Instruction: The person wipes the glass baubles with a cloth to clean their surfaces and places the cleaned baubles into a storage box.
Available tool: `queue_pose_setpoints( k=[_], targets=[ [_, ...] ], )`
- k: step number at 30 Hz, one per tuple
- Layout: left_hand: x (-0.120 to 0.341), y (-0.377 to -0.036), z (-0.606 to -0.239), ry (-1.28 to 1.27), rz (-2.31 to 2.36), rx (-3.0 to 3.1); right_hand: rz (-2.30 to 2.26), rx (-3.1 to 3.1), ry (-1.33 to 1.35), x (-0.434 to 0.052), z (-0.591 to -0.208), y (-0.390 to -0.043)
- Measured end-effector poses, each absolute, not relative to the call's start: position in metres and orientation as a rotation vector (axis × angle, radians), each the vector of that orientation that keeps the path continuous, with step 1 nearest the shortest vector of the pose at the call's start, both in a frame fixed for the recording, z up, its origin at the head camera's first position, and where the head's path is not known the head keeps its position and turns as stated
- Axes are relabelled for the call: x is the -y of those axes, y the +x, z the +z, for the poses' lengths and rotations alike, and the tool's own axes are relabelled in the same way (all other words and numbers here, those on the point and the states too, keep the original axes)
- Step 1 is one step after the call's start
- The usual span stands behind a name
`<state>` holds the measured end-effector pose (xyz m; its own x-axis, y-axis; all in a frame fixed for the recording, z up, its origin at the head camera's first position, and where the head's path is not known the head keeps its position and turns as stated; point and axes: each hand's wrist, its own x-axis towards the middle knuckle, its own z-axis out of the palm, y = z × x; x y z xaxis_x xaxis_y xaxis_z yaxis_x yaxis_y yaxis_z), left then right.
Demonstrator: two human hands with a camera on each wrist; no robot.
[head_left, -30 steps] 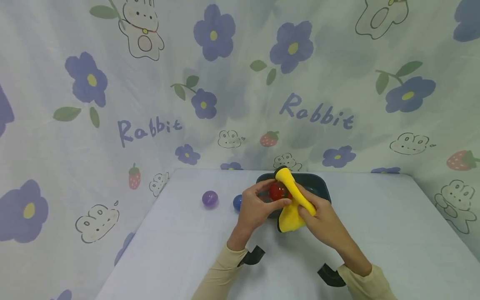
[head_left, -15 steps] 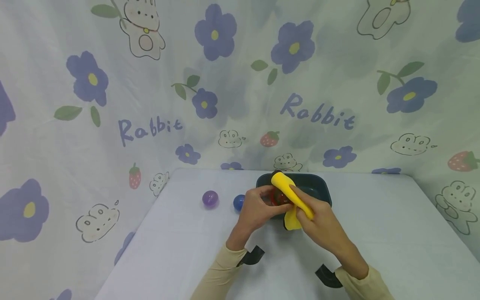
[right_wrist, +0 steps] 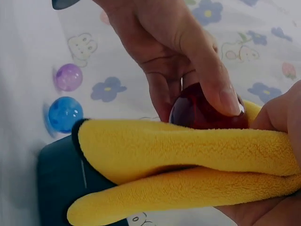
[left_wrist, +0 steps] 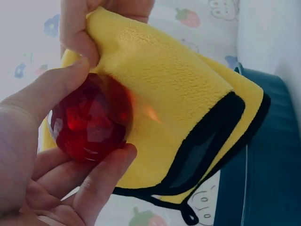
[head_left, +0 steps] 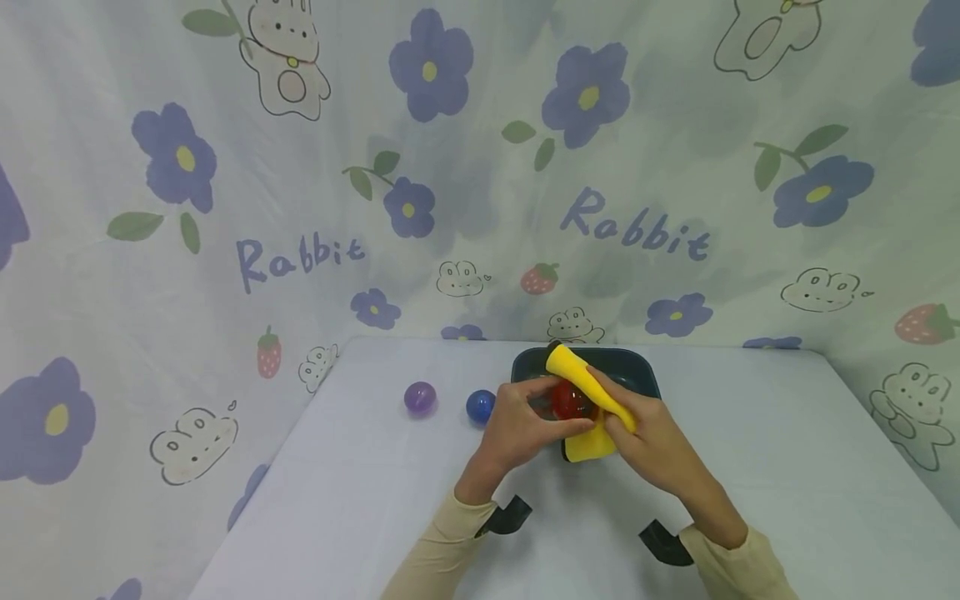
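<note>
A purple ball (head_left: 420,397) and a blue ball (head_left: 480,406) are seen lying near each other, apart, on the white table (head_left: 750,467). A dark teal bin (head_left: 637,367) is set at the table's far edge. A rabbit-and-flower printed cloth backdrop (head_left: 225,208) is hung behind and to the sides.

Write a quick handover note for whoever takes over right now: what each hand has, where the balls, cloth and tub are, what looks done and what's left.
Left hand: grips the red ball above the table.
Right hand: holds the folded yellow cloth pressed against the ball.
Dark teal tub: just behind the hands; contents hidden.
Blue ball and purple ball: on the table, left of the tub.
Done: red ball is in hand, against the cloth.
Left: probably the blue and purple balls, untouched.
</note>
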<state>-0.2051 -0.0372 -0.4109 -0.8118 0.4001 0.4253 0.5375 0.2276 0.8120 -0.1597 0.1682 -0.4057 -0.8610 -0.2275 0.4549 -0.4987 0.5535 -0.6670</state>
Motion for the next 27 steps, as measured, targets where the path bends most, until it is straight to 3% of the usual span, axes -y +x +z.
queue_pose_setpoints(
  k=[12,27],
  targets=[
    [0.0377,-0.2050,-0.4112,-0.961,-1.656,2.275,1.436,2.472,0.625,-0.1749,-0.4082,-0.1627],
    [0.0346,-0.2084,-0.4132,-0.757,-1.865,2.172,1.499,2.468,0.601,-0.1735,-0.4050,-0.1607]
  ],
)
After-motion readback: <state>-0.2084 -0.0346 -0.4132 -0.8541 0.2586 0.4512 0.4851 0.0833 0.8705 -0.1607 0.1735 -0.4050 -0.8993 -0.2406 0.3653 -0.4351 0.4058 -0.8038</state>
